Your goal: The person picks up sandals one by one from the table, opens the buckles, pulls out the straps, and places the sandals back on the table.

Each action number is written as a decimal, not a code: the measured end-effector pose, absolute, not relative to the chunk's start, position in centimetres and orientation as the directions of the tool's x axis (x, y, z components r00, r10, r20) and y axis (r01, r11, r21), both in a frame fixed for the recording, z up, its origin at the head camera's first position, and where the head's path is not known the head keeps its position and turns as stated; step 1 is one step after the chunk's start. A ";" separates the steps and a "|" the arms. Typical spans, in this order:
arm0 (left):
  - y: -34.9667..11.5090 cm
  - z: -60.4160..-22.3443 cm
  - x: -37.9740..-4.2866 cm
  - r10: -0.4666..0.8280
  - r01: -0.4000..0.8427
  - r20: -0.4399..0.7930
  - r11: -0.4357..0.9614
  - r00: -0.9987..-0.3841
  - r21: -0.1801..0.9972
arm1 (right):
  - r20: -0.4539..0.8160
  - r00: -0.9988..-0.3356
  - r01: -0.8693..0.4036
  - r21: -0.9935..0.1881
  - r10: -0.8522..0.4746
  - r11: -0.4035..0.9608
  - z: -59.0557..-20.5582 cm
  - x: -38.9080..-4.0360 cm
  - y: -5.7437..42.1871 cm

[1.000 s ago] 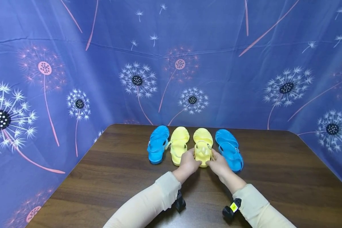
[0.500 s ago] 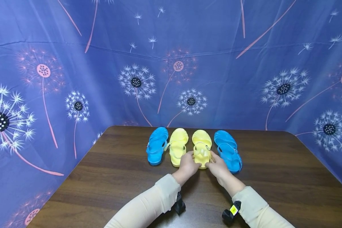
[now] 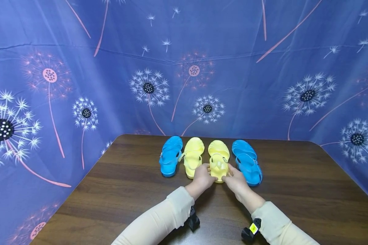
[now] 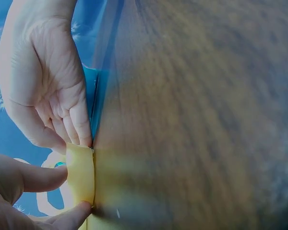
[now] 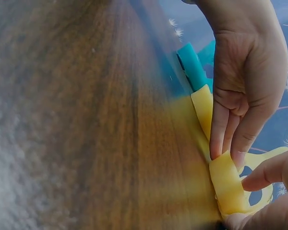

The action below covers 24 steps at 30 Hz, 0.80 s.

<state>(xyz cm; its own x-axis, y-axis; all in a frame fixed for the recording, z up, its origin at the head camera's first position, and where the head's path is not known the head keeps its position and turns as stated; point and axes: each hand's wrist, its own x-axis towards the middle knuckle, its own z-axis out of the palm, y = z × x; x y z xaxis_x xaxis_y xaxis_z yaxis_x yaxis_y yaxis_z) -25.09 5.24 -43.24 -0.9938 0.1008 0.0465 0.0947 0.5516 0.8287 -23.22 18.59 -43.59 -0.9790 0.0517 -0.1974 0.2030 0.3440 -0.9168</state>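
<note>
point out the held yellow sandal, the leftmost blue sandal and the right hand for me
Held yellow sandal [image 3: 219, 163], head view: its middle part, by the strap.
Leftmost blue sandal [image 3: 170, 157], head view: its middle part.
Right hand [image 3: 236, 181], head view: back of the hand.

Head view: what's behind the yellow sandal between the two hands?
Beyond the yellow sandal: a thin strip of brown table, then blue dandelion-print cloth. Whatever sits low against its far end, or past the cloth, is hidden.
</note>
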 end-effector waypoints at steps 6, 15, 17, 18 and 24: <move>5.2 -43.2 -24.9 0.099 0.087 0.038 0.552 -0.994 0.829 | -0.182 -0.982 0.186 -0.917 0.044 0.352 -43.6 -23.0 18.6; 5.0 -43.0 -24.7 0.107 0.108 0.058 0.550 -0.993 0.828 | -0.180 -0.982 0.187 -0.920 0.053 0.345 -43.4 -22.8 18.4; 4.9 -43.0 -24.7 0.102 0.104 0.056 0.552 -0.993 0.828 | -0.187 -0.981 0.194 -0.919 0.054 0.342 -43.4 -22.7 18.3; 4.9 -43.0 -24.7 0.101 0.102 0.055 0.551 -0.993 0.828 | -0.192 -0.980 0.199 -0.919 0.054 0.342 -43.3 -22.7 18.3; 4.8 -42.9 -24.5 0.111 0.113 0.063 0.536 -0.992 0.837 | -0.193 -0.980 0.200 -0.918 0.054 0.342 -43.5 -22.6 18.3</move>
